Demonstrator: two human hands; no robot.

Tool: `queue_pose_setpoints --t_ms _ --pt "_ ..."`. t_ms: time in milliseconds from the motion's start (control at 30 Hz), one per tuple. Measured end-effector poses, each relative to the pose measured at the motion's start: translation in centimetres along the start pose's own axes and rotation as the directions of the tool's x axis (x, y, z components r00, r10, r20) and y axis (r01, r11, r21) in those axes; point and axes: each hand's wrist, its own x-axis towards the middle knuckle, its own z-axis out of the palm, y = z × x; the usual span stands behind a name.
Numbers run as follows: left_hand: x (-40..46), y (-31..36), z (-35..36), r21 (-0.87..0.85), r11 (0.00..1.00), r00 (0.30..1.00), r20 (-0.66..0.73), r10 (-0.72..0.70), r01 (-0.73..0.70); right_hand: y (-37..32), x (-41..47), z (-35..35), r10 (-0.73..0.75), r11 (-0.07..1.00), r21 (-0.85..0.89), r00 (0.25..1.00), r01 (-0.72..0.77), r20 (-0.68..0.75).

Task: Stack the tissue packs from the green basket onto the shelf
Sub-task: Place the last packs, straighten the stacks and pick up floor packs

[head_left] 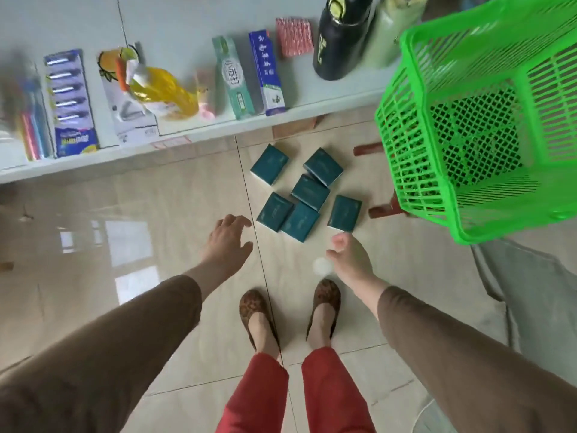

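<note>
Six dark teal tissue packs [307, 190] lie scattered on the tiled floor [125, 214], bunched loosely together, a few touching or overlapping at their corners, just in front of the white shelf [193, 132]. The left hand [229, 240] reaches down toward them, fingers spread and relaxed, holding nothing, stopped short of the nearest pack. The right hand [348, 256] hangs close to the pack at the right of the bunch, fingers loosely curled, nothing in it either; whether a fingertip touches that pack, I cannot tell. The green basket [480, 126] sits up at the right, tilted toward the camera, resting on a red stool [379, 179] whose legs poke out beneath it. On the shelf: two toothpaste boxes [249, 75] side by side, a yellow bag [162, 89], a card of razors [70, 101], toothbrushes [32, 132] blurred at the far left, a black bottle [342, 39]. Below, two patterned shoes [288, 314] and red trousers [293, 392], with brown sleeves [103, 357] on both arms.
</note>
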Motion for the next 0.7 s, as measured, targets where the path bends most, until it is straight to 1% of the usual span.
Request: queue_pose_setpoints --t_ms 67,167,233,300,367,467,533,600,700 --pt "3.1 -2.0 4.2 -0.026 0.995 0.994 0.046 -0.098 0.100 2.3 4.0 2.9 -0.035 0.987 -0.154 0.999 0.040 0.036" --pt "7.9 -4.6 9.4 -0.029 0.984 0.981 0.097 -0.171 0.174 4.0 10.4 6.3 -0.149 0.906 -0.387 0.985 0.173 0.092" --pt "11.1 -6.0 12.1 -0.030 0.980 0.975 0.104 -0.195 0.199 4.1 14.7 8.4 -0.237 0.844 -0.466 0.964 0.267 0.123" --pt "14.2 -6.8 14.4 -0.054 0.975 0.973 0.092 -0.211 0.216 3.7 18.4 10.5 -0.288 0.801 -0.511 0.949 0.312 0.128" --pt "17.0 -7.1 16.3 -0.088 0.969 0.971 0.084 -0.222 0.229 3.5 21.4 12.5 -0.310 0.759 -0.576 0.947 0.303 0.090" --pt "20.2 -7.4 18.9 -0.124 0.960 0.966 0.091 -0.241 0.251 3.8 23.8 14.9 -0.309 0.676 -0.705 0.951 0.214 -0.007" --pt "21.6 -7.7 20.2 -0.140 0.953 0.962 0.098 -0.256 0.268 4.7 24.5 16.1 -0.310 0.644 -0.745 0.949 0.173 -0.048" --pt "22.5 -7.9 21.3 -0.162 0.947 0.959 0.098 -0.265 0.278 5.6 25.1 16.9 -0.288 0.663 -0.730 0.957 0.166 -0.044" --pt "23.3 -8.2 22.2 -0.157 0.944 0.956 0.095 -0.279 0.291 6.2 26.0 17.1 -0.167 0.742 -0.657 0.986 0.133 0.011"
